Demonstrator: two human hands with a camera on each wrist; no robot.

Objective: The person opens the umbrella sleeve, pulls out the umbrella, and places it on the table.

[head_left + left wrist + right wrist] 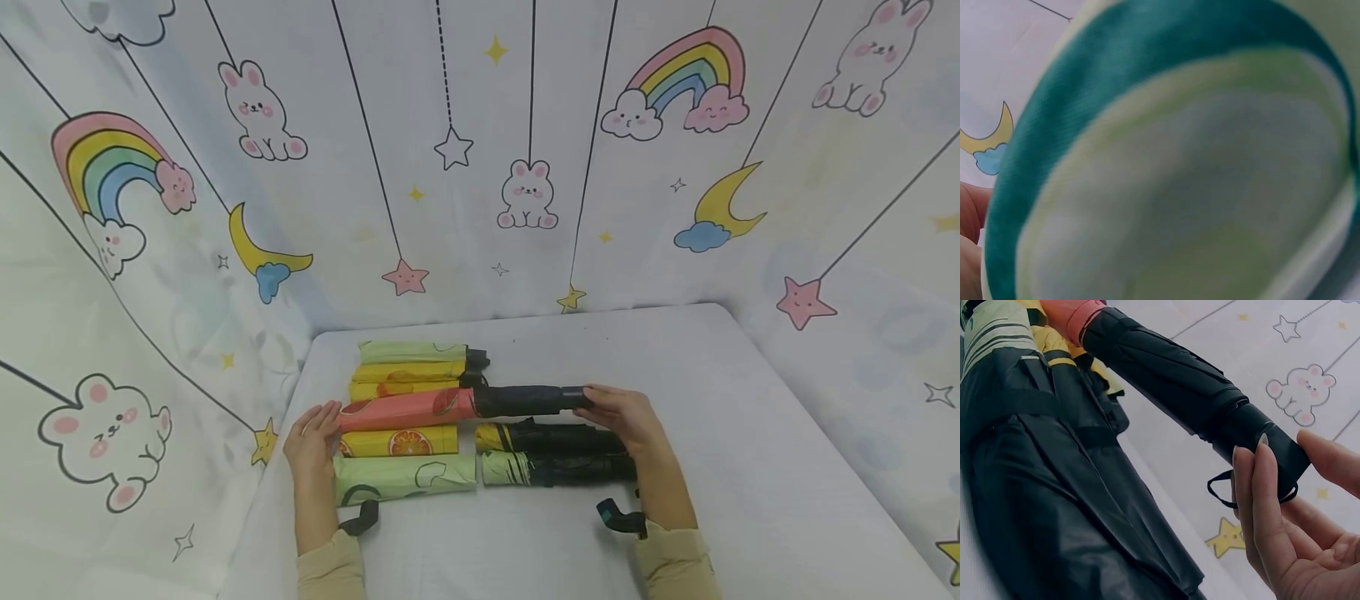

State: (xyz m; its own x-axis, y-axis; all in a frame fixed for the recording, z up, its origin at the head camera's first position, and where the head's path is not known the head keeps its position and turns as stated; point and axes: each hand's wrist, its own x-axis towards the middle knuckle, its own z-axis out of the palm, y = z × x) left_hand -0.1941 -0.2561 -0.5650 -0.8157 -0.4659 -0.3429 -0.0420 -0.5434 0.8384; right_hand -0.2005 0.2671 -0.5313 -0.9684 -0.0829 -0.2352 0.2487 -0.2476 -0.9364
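A folded umbrella lies crosswise between my hands, its black end sticking out of a red sleeve. My left hand holds the sleeve's left end with its fingers. At the other end, my right hand pinches the black handle between thumb and fingers; a thin strap loop hangs there. Nearer to me lie a yellow sleeve with orange slices and a black-and-yellow umbrella. Closest are a pale green sleeve and a black umbrella with green stripes. Green fabric fills most of the left wrist view.
Behind the red sleeve lie a yellow sleeved umbrella and a pale green one. Dark curved pieces show beside both forearms. The white table is backed by a printed cloth with rabbits and stars.
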